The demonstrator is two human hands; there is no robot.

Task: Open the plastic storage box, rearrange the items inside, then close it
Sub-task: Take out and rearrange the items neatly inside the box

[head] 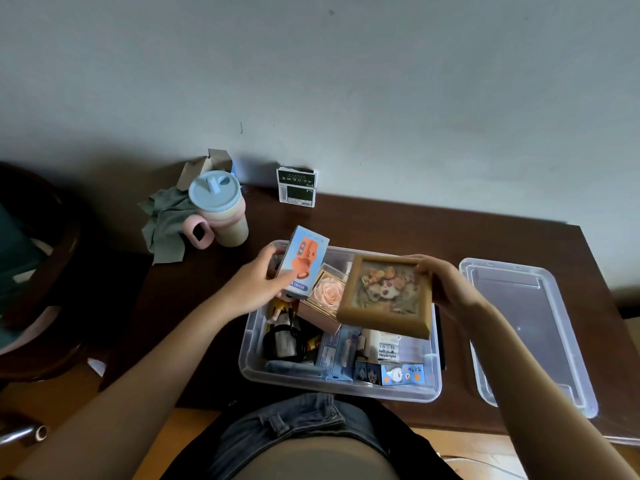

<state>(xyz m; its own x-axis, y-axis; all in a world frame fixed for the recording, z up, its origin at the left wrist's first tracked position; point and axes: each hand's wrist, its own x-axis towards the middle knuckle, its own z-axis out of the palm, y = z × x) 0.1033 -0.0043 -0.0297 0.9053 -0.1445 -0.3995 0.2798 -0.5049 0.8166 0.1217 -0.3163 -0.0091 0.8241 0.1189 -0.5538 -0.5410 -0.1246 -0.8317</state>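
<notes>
The clear plastic storage box stands open on the dark wooden table, full of small items. Its clear lid lies flat to the right of it. My left hand grips a light blue carton with an orange gadget printed on it, held over the box's far left corner. My right hand holds a wooden picture frame tilted above the box's middle. A pink rose in a clear case sits between them. Lower in the box lie a black cable bundle, a white packet and a panda-print carton.
A beige cup with a blue lid and pink handle stands at the table's far left, beside a grey-green cloth. A dark green and white packet leans against the wall. A dark wooden chair is at the left.
</notes>
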